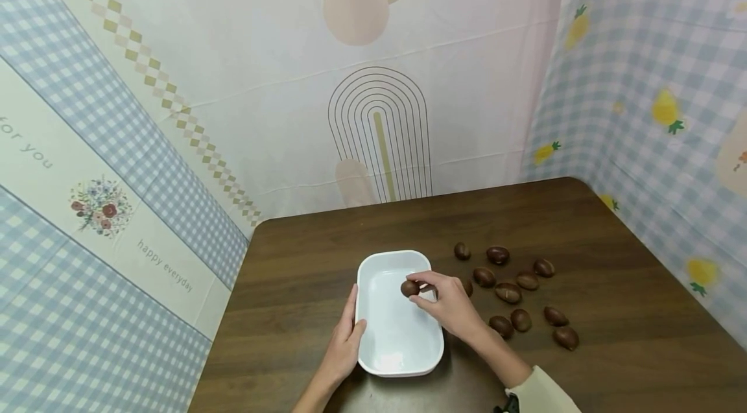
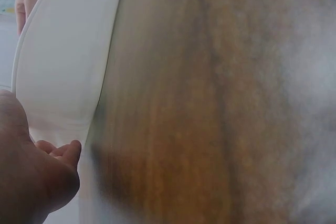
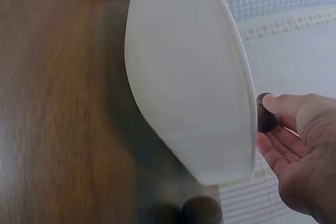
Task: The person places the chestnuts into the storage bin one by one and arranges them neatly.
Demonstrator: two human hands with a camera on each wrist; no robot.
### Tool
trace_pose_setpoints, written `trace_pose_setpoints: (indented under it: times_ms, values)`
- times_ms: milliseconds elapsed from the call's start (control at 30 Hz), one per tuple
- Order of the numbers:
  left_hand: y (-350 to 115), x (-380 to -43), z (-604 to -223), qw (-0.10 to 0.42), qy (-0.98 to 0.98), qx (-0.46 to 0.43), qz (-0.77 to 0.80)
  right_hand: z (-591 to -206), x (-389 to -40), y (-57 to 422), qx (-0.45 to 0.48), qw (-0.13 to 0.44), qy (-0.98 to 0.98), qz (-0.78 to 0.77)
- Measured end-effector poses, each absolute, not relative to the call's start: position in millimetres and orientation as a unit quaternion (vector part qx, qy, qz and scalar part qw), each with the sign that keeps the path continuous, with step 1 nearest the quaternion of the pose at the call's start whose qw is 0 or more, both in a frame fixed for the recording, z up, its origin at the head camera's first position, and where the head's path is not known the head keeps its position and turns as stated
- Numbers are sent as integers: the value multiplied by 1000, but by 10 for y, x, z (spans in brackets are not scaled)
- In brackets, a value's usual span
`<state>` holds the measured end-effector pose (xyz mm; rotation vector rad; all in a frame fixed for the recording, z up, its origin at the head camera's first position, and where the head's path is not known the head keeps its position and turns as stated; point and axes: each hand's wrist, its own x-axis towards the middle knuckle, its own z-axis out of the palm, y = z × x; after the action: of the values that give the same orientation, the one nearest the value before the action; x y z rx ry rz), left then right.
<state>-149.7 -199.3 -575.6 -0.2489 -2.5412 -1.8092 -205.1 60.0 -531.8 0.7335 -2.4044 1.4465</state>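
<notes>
A white rectangular dish (image 1: 397, 338) with rounded corners lies on the table. My left hand (image 1: 341, 345) grips its left side, thumb at the rim and fingers along the outer wall; the left wrist view shows those fingers (image 2: 68, 153) at the dish's side. Over the dish's right part, my right hand (image 1: 452, 306) pinches a glossy brown, chestnut-like nut (image 1: 410, 288) between thumb and fingertips. In the right wrist view this nut (image 3: 266, 114) shows just beyond the dish's rim (image 3: 247, 72), partly covered by the thumb.
Several similar brown nuts (image 1: 508, 293) lie scattered on the dark wooden table (image 1: 292, 309), right of the dish. One of them (image 1: 467, 288) is partly hidden behind my right hand. Patterned cloth (image 1: 280, 141) hangs behind the table and at both sides.
</notes>
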Motion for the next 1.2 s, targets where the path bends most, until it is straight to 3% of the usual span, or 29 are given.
trace_pose_setpoints:
  times_ms: [433,800,1200]
  values:
    - [-1999,-1498,-5765,7,-813,-87,-576,-5334,-2006,249,305,59,-806,504]
    - [-1991,-1489,-5740,37,-817,-116,-564,-5369,-1955,88,308,6,-811,497]
    - [-1994,-1507,-5746,16,-826,-89,-557,-5424,-1967,28,324,-50,-808,490]
